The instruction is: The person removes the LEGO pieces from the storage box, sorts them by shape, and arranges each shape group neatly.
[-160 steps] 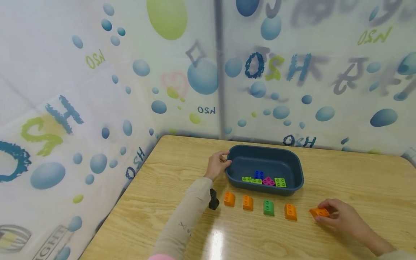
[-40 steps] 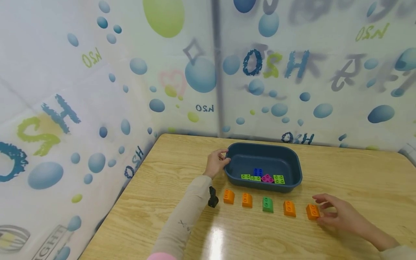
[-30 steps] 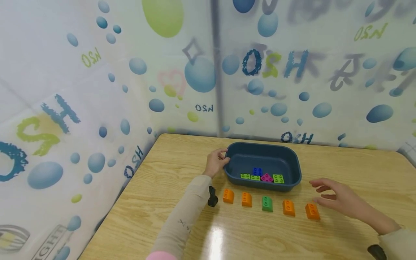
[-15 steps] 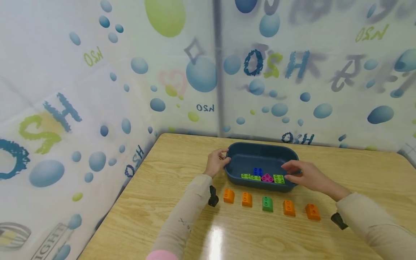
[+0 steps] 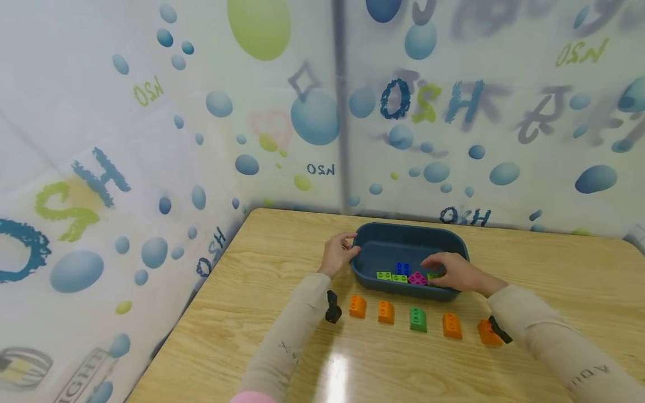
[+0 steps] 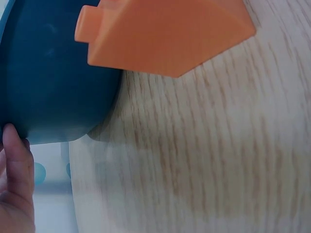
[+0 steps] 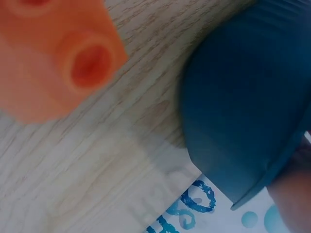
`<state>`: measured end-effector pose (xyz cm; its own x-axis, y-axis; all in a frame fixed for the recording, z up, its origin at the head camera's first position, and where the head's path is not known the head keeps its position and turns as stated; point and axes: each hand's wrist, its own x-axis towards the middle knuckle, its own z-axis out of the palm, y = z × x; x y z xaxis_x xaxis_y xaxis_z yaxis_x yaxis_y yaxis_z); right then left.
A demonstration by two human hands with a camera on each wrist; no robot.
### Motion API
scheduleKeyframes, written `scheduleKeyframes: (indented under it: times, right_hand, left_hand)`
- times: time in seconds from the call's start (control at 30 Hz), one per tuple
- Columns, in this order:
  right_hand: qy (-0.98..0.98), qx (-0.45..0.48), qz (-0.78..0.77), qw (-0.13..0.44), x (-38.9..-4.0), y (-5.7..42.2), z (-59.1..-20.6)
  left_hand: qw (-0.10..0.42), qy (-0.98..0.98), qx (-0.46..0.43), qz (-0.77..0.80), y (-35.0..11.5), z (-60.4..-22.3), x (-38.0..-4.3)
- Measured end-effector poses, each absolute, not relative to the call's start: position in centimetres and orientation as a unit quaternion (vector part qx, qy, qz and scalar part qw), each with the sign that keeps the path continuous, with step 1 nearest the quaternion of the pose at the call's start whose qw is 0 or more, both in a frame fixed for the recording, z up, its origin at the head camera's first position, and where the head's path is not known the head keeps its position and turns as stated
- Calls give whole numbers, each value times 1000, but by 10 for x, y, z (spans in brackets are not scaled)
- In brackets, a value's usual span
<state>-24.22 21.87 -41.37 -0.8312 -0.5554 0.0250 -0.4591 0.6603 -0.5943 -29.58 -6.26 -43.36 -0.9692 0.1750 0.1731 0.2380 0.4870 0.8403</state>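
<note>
In the head view a dark blue plastic tub (image 5: 393,231) stands on the table. My left hand (image 5: 336,254) holds its left rim between thumb and fingers. Inside lie lime green bricks (image 5: 384,276), a blue brick (image 5: 402,268) and a magenta brick (image 5: 417,279). My right hand (image 5: 456,272) reaches over the tub's right rim, thumb and index finger parted around another lime green brick (image 5: 432,276), which they partly hide. Whether they touch it is unclear. Left wrist view: fingers (image 6: 18,162) at the tub's wall (image 6: 53,97).
In front of the tub runs a row of curved-top bricks: orange ones (image 5: 358,307) (image 5: 386,312) (image 5: 452,326), a green one (image 5: 417,319), and a rightmost orange brick (image 5: 487,332) partly hidden by the right wrist's black camera (image 5: 500,329). A printed curtain (image 5: 428,140) hangs behind the wooden table (image 5: 282,246).
My right hand set the rightmost orange brick down at the end of the row, let go, and moved left into the tub over a lime green brick. My left hand stayed on the rim.
</note>
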Motion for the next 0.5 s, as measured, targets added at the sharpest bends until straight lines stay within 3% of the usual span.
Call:
scheduleKeyframes:
  times: [0.5]
  right_hand:
    - [929, -276, -225, 100, -245, 211, -412]
  left_hand:
    - [35, -864, -121, -488, -62, -434, -295]
